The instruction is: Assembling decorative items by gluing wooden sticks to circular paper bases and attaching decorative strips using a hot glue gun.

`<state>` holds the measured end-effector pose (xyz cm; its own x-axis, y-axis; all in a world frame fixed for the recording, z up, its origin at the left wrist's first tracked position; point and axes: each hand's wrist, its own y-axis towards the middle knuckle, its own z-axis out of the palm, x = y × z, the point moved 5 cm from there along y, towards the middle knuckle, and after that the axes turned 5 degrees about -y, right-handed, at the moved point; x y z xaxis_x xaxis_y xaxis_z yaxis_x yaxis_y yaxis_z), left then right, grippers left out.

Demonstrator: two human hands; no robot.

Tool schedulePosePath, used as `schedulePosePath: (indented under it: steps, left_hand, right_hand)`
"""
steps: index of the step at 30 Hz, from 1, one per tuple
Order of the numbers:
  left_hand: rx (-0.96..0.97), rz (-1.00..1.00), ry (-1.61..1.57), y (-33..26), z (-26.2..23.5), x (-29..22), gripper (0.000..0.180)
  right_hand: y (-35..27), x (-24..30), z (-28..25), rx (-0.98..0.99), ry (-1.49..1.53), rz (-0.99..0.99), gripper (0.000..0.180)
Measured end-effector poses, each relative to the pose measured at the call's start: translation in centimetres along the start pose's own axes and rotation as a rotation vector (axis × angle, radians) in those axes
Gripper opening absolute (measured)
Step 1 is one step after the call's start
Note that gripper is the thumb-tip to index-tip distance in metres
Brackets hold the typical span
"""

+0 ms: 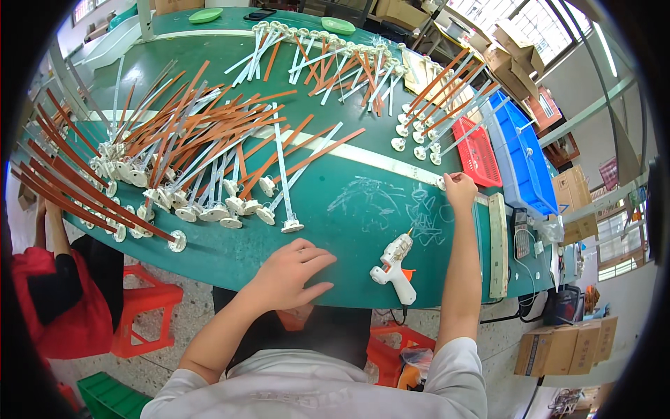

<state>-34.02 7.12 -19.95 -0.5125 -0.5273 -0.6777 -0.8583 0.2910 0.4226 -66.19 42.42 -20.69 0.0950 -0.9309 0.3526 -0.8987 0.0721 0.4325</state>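
Left hand hanging open near the green counter's edge, right hand pinching a small white disc, white glue gun sitting between them.

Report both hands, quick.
Left hand: open, fingers spread, nothing visible in it.
Right hand: fingers bent at a small white disc; whether it grips cannot be told.
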Motion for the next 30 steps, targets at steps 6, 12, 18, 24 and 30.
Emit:
schedulePosePath:
  steps: [6,12,18,24,30]
  left_hand:
    - [-0.015,-0.001,-0.027,0.1,0.3,0.2,0.043]
    - [-0.031,-0.023,-0.02,-0.2,-0.3,0.3,0.041]
    - [-0.014,-0.016,-0.011,0.3,0.2,0.3,0.041]
    - [-0.037,0.0,-0.011,-0.1,0.5,-0.1,0.036]
    - [-0.32,0.06,-0.268,2.8,-3.6,-6.0,0.011]
  right_hand:
    - [0.3,-1.8,-0.1,-0.1,-0.13,0.005,0.04]
    - [-4.2,2.2,-4.9,-0.226,-0.018,0.07,0.04]
    - [-10.4,6.7,-6.6,-0.064,0.396,-0.088,0.014]
    - [-7.7,11.1,-1.7,0.194,0.53,-0.391,0.013]
    - [-6.6,8.9,3.6,0.521,0.597,-0.31,0.019]
